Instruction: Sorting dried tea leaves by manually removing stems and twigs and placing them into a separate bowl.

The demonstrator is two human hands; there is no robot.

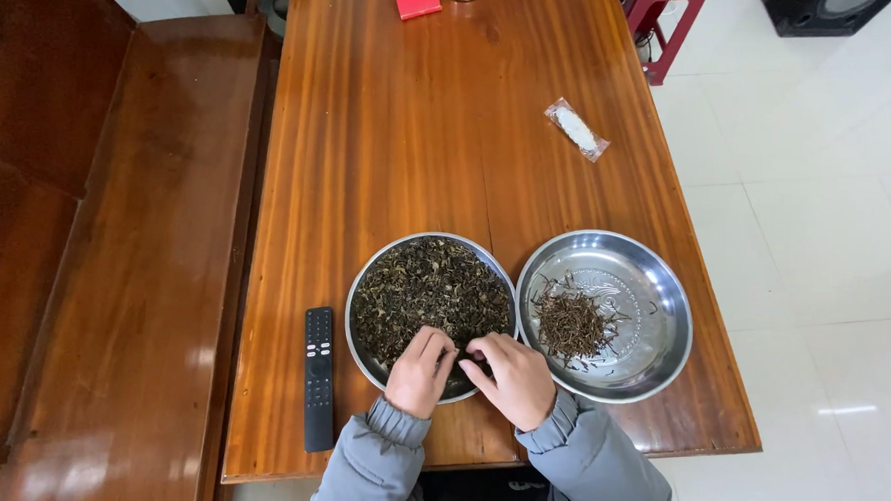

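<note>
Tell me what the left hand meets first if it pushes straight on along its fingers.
The left hand already rests in the dark loose leaves; beyond them comes the far rim of the left metal dish, then bare table.

place: home living room | evidence: long polished wooden table [399,158], matching wooden bench [134,267] beside it, black remote control [319,375] on the table, pale tiled floor [818,217], dark speaker [821,11] on the floor

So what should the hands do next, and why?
Probably the right hand carries a picked twig to the right bowl, since both hands sit pinching in the dark leaves and a small twig pile already lies there.
</note>
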